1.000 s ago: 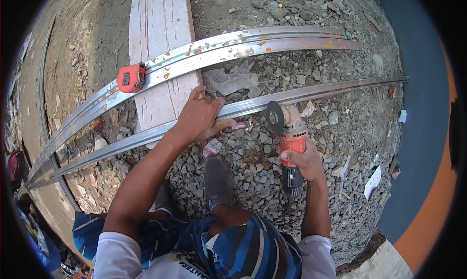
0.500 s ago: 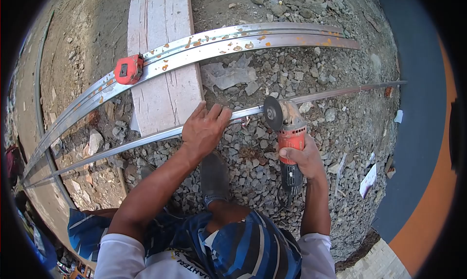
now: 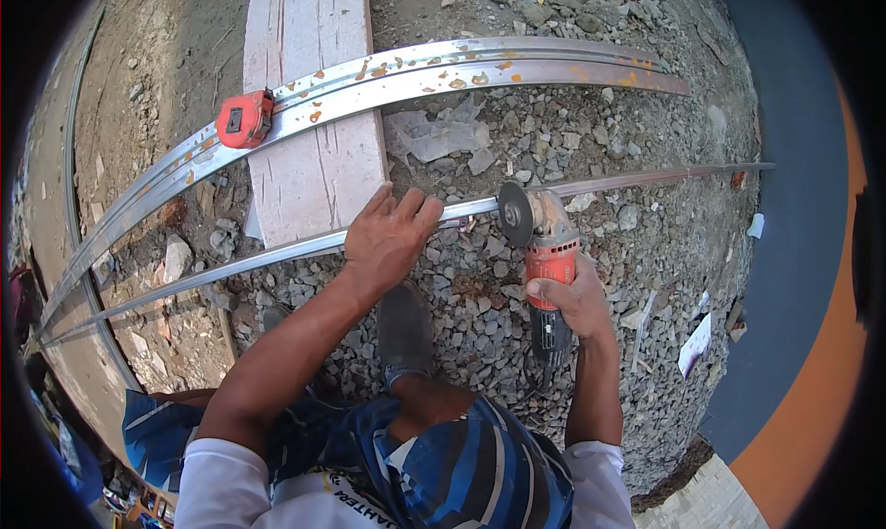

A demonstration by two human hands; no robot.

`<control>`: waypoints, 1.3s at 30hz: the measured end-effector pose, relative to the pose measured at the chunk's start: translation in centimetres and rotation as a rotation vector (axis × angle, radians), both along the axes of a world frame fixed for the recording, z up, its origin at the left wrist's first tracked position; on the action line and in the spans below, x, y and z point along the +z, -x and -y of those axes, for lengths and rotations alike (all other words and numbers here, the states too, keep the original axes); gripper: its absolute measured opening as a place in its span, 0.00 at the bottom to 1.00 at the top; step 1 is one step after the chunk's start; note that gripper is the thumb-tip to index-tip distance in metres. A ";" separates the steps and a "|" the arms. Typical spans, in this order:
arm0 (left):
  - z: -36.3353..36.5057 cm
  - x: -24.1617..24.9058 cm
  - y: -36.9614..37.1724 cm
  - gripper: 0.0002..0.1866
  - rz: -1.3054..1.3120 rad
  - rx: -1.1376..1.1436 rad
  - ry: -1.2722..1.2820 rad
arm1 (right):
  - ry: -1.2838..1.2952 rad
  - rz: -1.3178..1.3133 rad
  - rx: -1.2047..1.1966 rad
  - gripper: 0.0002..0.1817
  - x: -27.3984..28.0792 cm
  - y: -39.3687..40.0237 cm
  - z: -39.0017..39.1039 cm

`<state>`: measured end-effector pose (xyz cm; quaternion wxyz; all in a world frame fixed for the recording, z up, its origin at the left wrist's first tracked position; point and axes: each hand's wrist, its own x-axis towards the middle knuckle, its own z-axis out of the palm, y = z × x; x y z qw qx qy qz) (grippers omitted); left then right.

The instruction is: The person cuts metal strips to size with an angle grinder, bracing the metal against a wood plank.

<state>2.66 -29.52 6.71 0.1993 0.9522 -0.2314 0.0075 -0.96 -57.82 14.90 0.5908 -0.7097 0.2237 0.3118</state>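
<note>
A long, thin metal channel [image 3: 309, 245] runs across in front of me, over the end of a pale wooden plank [image 3: 318, 183]. My left hand [image 3: 389, 238] is closed over this channel at the plank's right edge, fingers curled across its far side. My right hand [image 3: 577, 298] grips a red and black angle grinder [image 3: 552, 263] by its body. The grinder's dark cutting disc [image 3: 515, 213] stands on edge across the channel, to the right of my left hand. Its lower housing is partly covered by my fingers.
A wider, rust-spotted metal rail [image 3: 406, 77] lies across the plank farther away, with a red tape measure [image 3: 245, 118] on it. Grey gravel [image 3: 480, 344] surrounds my shoe [image 3: 404, 331]. Torn plastic sheeting [image 3: 443, 132] lies beyond the channel. A dark strip of flooring [image 3: 784, 252] borders the right.
The grinder's disc has shifted slightly left along the channel, and the channel's right end appears a little lower. Both hands keep their holds.
</note>
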 end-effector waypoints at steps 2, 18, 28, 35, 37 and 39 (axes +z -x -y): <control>-0.1 0.0 -0.1 0.08 0.008 -0.003 0.005 | 0.000 0.009 -0.013 0.27 -0.1 0.0 0.0; 0.0 0.0 -0.1 0.11 0.002 0.005 -0.005 | -0.032 -0.010 0.001 0.26 0.0 -0.7 -0.1; -0.2 0.2 -0.1 0.09 -0.011 0.002 0.000 | -0.016 0.014 -0.001 0.23 0.5 -1.3 -0.9; -0.2 0.1 -0.1 0.10 -0.006 0.009 0.017 | 0.014 0.027 0.000 0.20 0.6 -1.4 -1.1; -0.2 0.1 -0.1 0.10 0.006 0.007 0.006 | 0.023 0.031 0.001 0.20 0.6 -1.5 -1.2; -0.1 0.0 0.0 0.10 0.005 0.011 0.002 | 0.031 0.036 0.004 0.19 0.6 -1.6 -1.3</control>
